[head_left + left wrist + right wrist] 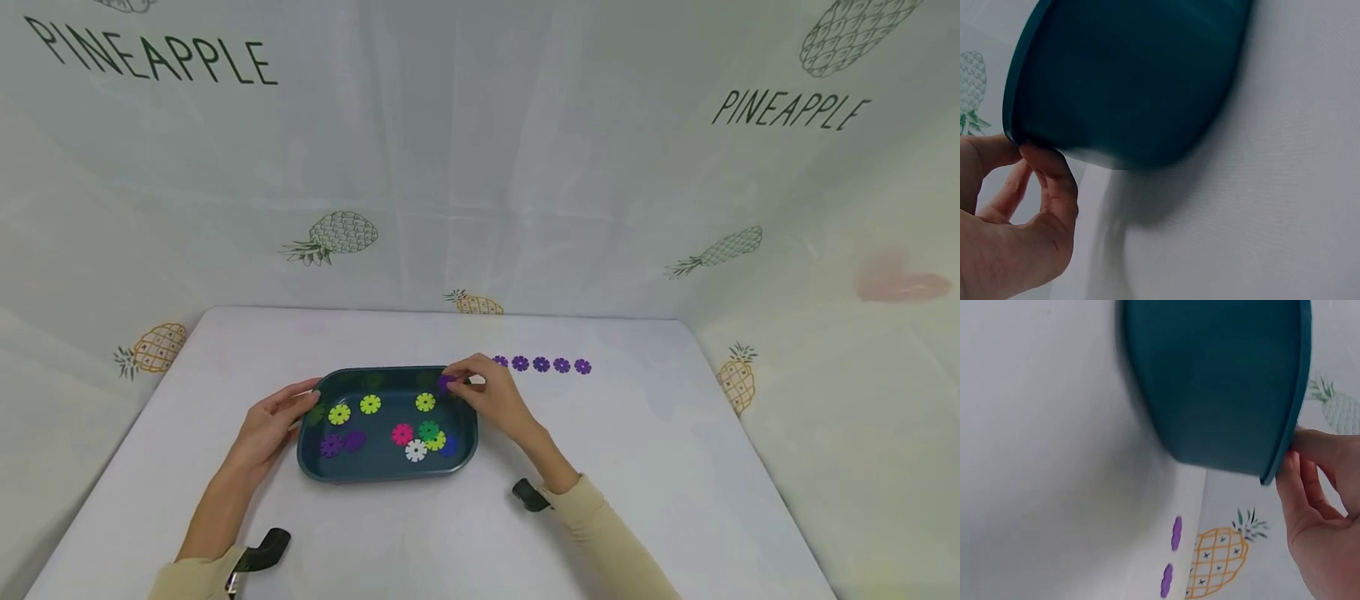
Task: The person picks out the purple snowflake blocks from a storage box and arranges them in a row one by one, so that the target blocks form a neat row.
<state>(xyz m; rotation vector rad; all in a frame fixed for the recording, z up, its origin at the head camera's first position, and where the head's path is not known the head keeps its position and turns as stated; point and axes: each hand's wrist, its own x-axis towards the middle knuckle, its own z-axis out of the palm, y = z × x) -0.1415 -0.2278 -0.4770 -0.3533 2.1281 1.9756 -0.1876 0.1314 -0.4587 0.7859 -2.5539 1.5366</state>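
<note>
In the head view a dark teal tray holds loose flower-shaped building discs: yellow-green, pink, white, green, blue and purple ones. My left hand pinches the tray's left rim between thumb and fingers; the left wrist view shows this grip from outside. At the back right corner, my right hand pinches a purple disc between thumb and index finger, over the rim. In the right wrist view the tray wall hides the fingertips and that disc.
Behind the right hand, a row of several purple discs lies on the white table; two show edge-on in the right wrist view. A pineapple-print cloth hangs around the table's back and sides.
</note>
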